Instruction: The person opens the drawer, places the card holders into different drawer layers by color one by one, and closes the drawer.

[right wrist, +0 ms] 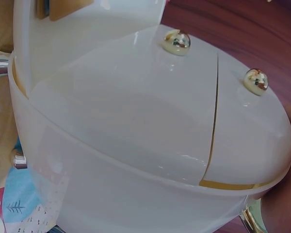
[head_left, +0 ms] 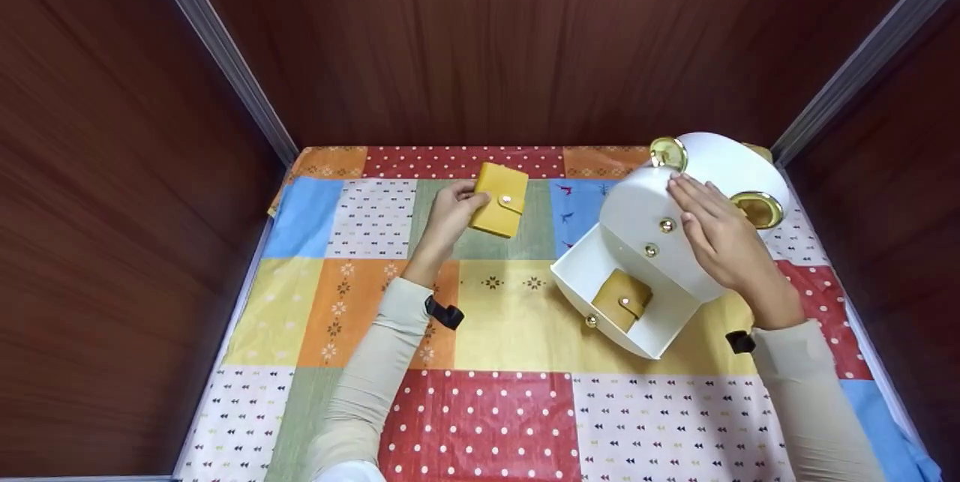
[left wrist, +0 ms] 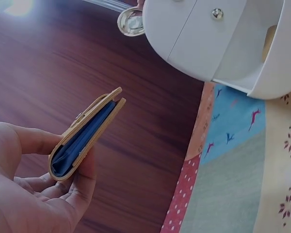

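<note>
My left hand (head_left: 450, 216) pinches a yellow snap wallet (head_left: 496, 182) by its left edge, above the cloth. In the left wrist view the wallet (left wrist: 89, 124) appears edge-on, folded, with a blue lining. My right hand (head_left: 712, 235) rests with straight fingers on top of a white drawer box (head_left: 634, 201). The right wrist view shows part of that hand (right wrist: 281, 206) at the box's end. The bottom drawer (head_left: 679, 321) is pulled out, and a second yellow snap wallet (head_left: 616, 293) lies inside it. Two upper drawers with gold knobs (head_left: 667, 226) are closed.
Two round gold-rimmed pieces (head_left: 759, 210) stick out from the box's top. A patchwork cloth (head_left: 480, 422) covers the table. Dark wood-look panels (head_left: 480, 40) rise at the back and both sides.
</note>
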`<state>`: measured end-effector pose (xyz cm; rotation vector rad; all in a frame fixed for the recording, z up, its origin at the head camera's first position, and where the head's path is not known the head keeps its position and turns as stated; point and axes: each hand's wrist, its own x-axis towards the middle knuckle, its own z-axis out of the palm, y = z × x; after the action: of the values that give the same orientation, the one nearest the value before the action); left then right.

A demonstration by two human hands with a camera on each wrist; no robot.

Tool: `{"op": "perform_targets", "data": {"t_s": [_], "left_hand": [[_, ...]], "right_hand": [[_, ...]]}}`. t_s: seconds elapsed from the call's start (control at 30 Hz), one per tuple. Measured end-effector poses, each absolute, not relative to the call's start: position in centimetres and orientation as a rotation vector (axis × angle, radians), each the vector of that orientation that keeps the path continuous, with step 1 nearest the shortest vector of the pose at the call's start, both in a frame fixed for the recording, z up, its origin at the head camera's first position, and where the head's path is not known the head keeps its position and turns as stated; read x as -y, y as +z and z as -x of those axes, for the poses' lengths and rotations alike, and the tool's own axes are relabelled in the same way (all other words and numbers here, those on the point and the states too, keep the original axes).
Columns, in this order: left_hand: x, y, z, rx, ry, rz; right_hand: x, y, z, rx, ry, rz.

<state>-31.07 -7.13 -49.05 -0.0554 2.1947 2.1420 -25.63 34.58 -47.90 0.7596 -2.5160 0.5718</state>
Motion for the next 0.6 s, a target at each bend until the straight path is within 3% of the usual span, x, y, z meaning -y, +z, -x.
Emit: {"op": "perform_targets", "data": {"t_s": [0.6], "left_hand": [[4.2,-49.6,30.6,-2.126,2.118,-0.027]], "right_hand": [[-34.6,-48.0,25.6,2.517,0.578,-0.747]]}}
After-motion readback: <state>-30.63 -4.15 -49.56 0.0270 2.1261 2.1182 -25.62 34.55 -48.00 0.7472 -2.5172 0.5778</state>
